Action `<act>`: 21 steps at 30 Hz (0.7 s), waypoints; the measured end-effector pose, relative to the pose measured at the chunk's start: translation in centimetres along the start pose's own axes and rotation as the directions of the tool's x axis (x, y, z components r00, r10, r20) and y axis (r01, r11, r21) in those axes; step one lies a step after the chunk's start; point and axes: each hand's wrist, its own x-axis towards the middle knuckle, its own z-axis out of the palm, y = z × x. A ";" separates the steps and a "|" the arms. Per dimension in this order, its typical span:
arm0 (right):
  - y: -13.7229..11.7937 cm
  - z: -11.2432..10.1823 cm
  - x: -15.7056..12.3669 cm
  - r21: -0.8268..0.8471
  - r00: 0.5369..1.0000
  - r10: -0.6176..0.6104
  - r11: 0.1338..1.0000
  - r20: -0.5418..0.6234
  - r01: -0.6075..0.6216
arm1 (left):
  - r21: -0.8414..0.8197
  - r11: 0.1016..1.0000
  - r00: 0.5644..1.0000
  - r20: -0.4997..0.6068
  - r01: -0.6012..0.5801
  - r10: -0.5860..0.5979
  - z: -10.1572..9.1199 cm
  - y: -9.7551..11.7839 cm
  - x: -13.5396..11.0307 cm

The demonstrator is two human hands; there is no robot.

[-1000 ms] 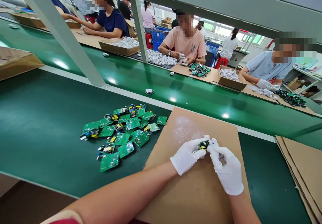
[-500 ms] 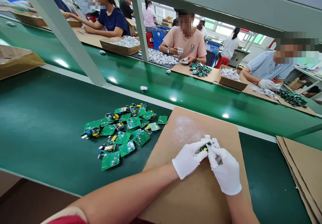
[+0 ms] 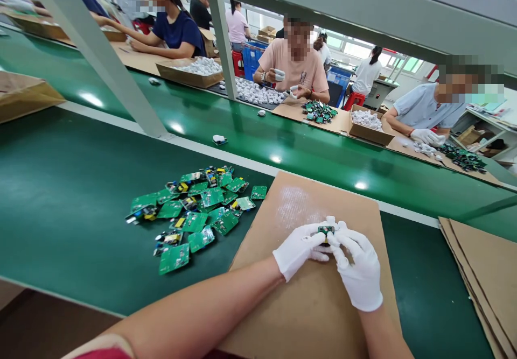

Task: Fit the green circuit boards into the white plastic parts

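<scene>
Both gloved hands meet over the far half of the cardboard sheet (image 3: 311, 305). The left hand (image 3: 298, 248) and the right hand (image 3: 360, 274) pinch a small circuit board (image 3: 325, 230) between their fingertips, each closed on one side of it. The sheet lies at the near edge of the green tabletop (image 3: 60, 213). A pile of green circuit boards (image 3: 194, 213) lies on the tabletop, just beside the sheet's left edge. More cardboard (image 3: 484, 262) is stacked towards the right edge.

Green bench (image 3: 60, 197), cardboard sheet (image 3: 315, 305), scattered circuit boards (image 3: 194, 213), stacked cardboard (image 3: 484, 267)
</scene>
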 end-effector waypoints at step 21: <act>-0.4 0.6 0.1 0.520 0.875 0.331 0.707 0.354 -0.479 | 0.084 0.996 1.000 0.004 -0.025 0.024 1.1 0.3 -0.5</act>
